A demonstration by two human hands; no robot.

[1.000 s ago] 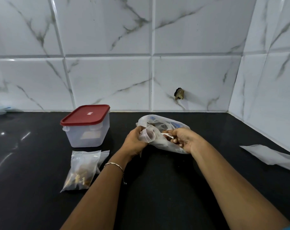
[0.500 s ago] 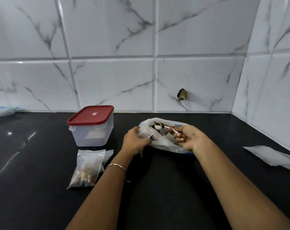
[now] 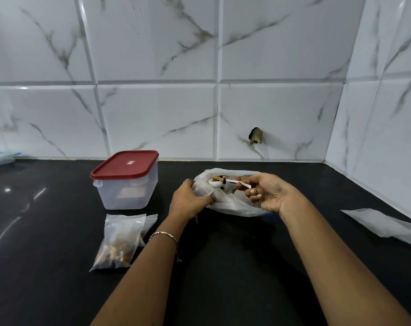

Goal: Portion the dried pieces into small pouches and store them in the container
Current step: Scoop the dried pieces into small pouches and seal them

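A large clear plastic bag [image 3: 235, 204] of dried pieces lies on the black counter. My right hand [image 3: 268, 192] grips a small white spoon [image 3: 225, 184] loaded with dried pieces, raised above the bag's mouth. My left hand [image 3: 189, 200] pinches a small clear pouch [image 3: 203, 188] held open just left of the spoon. A filled small pouch [image 3: 117, 242] lies flat to the left, in front of the translucent container with a red lid [image 3: 127, 180], which is closed.
A flat empty plastic bag [image 3: 383, 223] lies at the right near the tiled side wall. The tiled back wall runs behind the counter. A bit of plastic [image 3: 0, 157] shows at the far left edge.
My right hand has lifted the spoon out of the large bag with dried pieces on it and brought it toward the pouch in my left hand.
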